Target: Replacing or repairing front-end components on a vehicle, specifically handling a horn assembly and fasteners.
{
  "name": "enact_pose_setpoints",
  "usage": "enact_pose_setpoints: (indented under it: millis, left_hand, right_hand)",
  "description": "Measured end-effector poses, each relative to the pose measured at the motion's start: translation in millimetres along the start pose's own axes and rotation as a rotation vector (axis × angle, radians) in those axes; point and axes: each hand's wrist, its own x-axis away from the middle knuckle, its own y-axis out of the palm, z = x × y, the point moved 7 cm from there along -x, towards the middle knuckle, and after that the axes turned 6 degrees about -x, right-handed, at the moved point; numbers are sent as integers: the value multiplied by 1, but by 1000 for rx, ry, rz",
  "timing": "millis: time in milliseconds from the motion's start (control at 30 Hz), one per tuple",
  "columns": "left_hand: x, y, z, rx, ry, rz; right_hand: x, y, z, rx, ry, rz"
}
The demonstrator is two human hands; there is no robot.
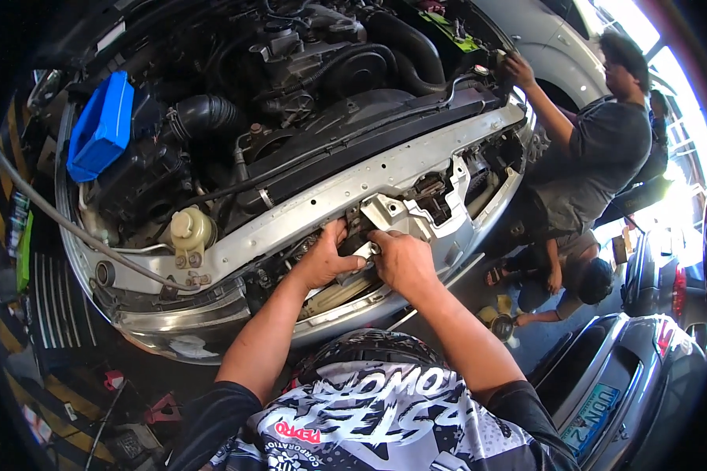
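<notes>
Both my hands work in the front opening of a silver car with its hood up. My left hand [322, 257] reaches in below the silver crossmember [298, 206], its thumb spread apart from the index finger. The other fingertips are partly hidden among the dark parts there. Close beside it, my right hand [404, 263] has its fingers curled around a small light metal piece [366, 252]; its exact kind does not show. The left thumb points at this piece and may touch it. A pale bracket panel [397, 216] sits just beyond my right hand.
Behind the crossmember lie the radiator top [353, 133] and engine [306, 51]. A cream reservoir [192, 229] and a blue tray [102, 129] are on the left. One person [605, 149] stands at the right fender; another [569, 271] crouches near a dark car [620, 392].
</notes>
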Motion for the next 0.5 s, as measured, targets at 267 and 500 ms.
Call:
enact_pose_setpoints:
  millis: [267,500]
  left_hand:
    - [-1,-3,-17,16,1,37]
    - [-4,-5,-35,112,-66,103]
  right_hand:
    - [2,3,1,25,-38,41]
    - [2,5,-4,82,-46,46]
